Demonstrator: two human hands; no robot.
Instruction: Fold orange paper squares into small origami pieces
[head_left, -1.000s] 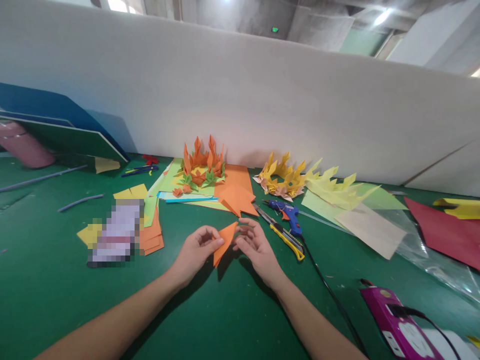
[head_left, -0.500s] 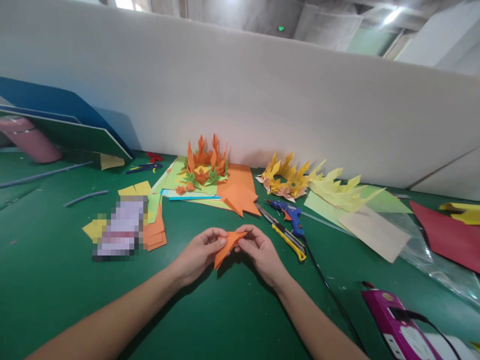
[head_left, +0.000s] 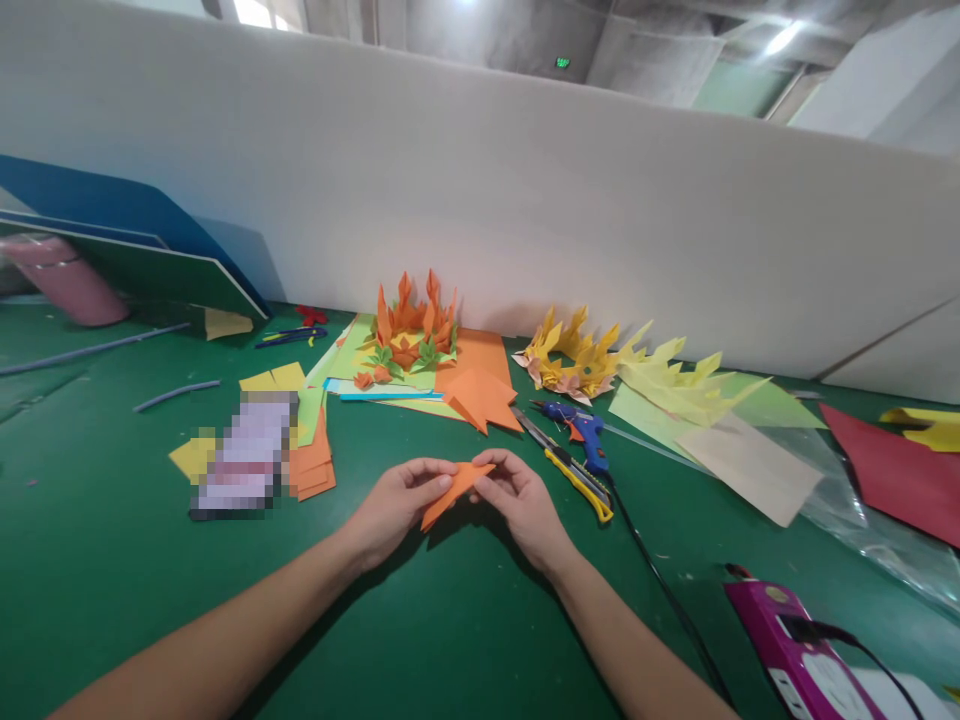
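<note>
A folded piece of orange paper [head_left: 448, 494] is held between the person's two hands above the green bench [head_left: 480, 645]. From the left hand [head_left: 397, 505] it lies at about 3 o'clock, touching; from the right hand [head_left: 523, 505] it lies between 9 and 10 o'clock, also touching. The left hand is closed to a narrow grip, thumb flat on the near face of the paper, and the fingers' hold behind it is mostly hidden. The right hand pinches the upper corner between thumb and fingers, its other fingers loosely curled. The paper's lower tip slants out free toward 7 o'clock. Taking the paper as the clock's centre, an orange paper crown [head_left: 405, 350] stands between 11 and 12 o'clock, and a folded orange sheet [head_left: 481, 395] lies nearer, between 12 and 1. A yellow paper crown [head_left: 570, 375] sits around 1 o'clock, a blue glue gun [head_left: 592, 440] at 2, and a yellow-handled knife [head_left: 579, 485] at 3, near the right hand. Between 9 and 10 o'clock lie small orange sheets [head_left: 315, 478] and, beyond them, a pixelated object [head_left: 244, 460]. Far off at 4 o'clock is a magenta power strip [head_left: 780, 640].
</note>
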